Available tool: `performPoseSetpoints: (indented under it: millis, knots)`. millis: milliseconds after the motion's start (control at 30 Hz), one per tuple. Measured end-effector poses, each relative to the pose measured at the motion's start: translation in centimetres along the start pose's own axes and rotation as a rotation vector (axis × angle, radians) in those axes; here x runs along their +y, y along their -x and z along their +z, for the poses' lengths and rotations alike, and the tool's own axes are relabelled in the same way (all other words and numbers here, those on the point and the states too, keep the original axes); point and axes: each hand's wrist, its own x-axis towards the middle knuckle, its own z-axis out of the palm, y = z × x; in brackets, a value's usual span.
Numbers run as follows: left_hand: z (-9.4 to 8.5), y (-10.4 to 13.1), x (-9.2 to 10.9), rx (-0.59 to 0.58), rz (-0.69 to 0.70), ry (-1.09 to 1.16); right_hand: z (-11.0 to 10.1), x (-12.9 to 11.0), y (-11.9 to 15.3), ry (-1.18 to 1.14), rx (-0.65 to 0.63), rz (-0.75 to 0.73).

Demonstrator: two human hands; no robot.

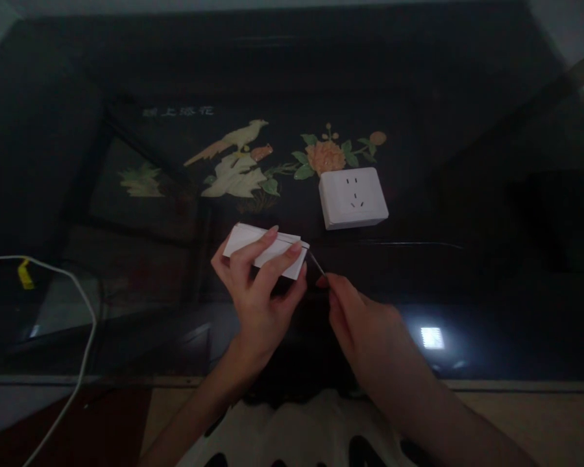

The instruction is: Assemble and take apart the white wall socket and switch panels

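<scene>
A white box-like piece (267,255) is gripped in my left hand (263,285), its fingers wrapped over the top and around the sides. To the right of it, my right hand (355,311) pinches a thin dark rod (316,263), whose far end meets the right end of the white piece. The rod's handle is hidden inside my fingers. Beyond my hands a white wall socket unit (354,198) lies face up on the dark glossy table (467,194).
A white cable (91,331) with a yellow tag (25,275) curves over the table's left side and down past its front edge. A thin pale strand (413,244) lies right of centre. The tabletop shows a bird-and-flower picture and reflected light.
</scene>
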Motion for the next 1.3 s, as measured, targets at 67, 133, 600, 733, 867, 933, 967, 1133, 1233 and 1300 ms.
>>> performPoseSetpoints:
  millis: [67, 133, 600, 733, 867, 933, 967, 1133, 1233, 1300]
  knots:
    - [0.0, 0.0, 0.0, 0.0, 0.004, -0.007, 0.2, 0.1, -0.2, -0.077, 0.009, -0.002]
    - [0.0, 0.0, -0.1, -0.004, 0.009, -0.012, 0.4, 0.6, -0.2, -0.031, 0.015, -0.019]
    - [-0.4, 0.1, -0.5, -0.028, 0.06, 0.027, -3.5, 6.4, -3.6, 0.468, -0.136, -0.582]
    - [-0.4, 0.1, -0.5, -0.028, 0.063, 0.038, -4.0, 7.5, -5.1, 0.546, -0.119, -0.728]
    - [-0.6, 0.1, -0.8, -0.035, 0.077, 0.037, -4.7, 8.5, -6.8, 0.611, -0.076, -0.885]
    - [-0.7, 0.1, -0.9, -0.047, 0.083, 0.034, -5.1, 9.0, -7.9, 0.639, -0.06, -0.979]
    - [-0.8, 0.2, -0.9, -0.054, 0.086, 0.035, -5.3, 9.1, -8.4, 0.646, -0.064, -1.028]
    - [-0.9, 0.2, -1.1, -0.063, 0.093, 0.047, -5.8, 9.6, -10.3, 0.682, -0.074, -1.164]
    - [-0.9, 0.2, -1.1, -0.057, 0.099, 0.061, -5.5, 9.8, -9.6, 0.636, -0.057, -1.112]
    - [-1.0, 0.2, -1.1, -0.067, 0.088, 0.066, -4.9, 9.8, -8.2, 0.513, -0.063, -0.974]
